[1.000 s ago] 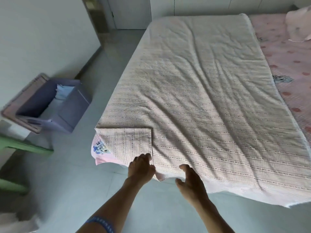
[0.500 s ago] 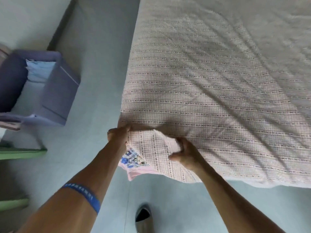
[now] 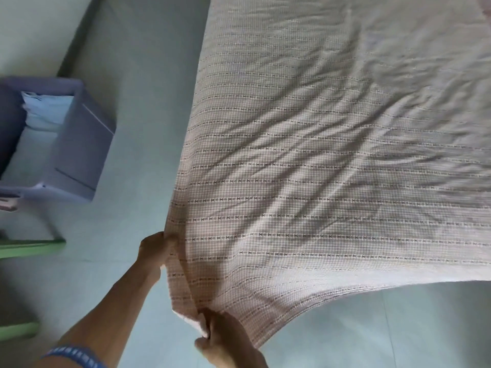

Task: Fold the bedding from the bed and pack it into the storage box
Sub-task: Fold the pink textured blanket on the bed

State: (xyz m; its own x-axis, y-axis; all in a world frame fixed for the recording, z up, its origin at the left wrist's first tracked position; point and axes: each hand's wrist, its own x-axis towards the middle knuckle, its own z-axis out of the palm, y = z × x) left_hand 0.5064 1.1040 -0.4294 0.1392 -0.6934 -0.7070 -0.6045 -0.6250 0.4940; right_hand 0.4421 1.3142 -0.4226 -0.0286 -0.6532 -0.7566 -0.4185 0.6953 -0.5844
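A beige checked quilt point(image 3: 318, 168) with rows of small cross stitches lies spread over the bed and fills the right of the head view. My left hand point(image 3: 155, 249) pinches its left edge near the bed's corner. My right hand point(image 3: 225, 338) grips the quilt's near corner, pulled off the bed toward me, with the pale underside showing at the fingers. The purple storage box point(image 3: 77, 144) stands open on the floor at left, with light blue folded fabric point(image 3: 42, 110) inside.
Pale tiled floor point(image 3: 138, 128) runs between the box and the bed. Green furniture legs point(image 3: 32, 247) stick in at the lower left. A wall point(image 3: 32, 30) rises behind the box.
The turned-back corner flap has been unfolded, hiding the pink underside with its cartoon print. Both hands took hold of the quilt and drew its corner toward me. The camera tilted down and closer.
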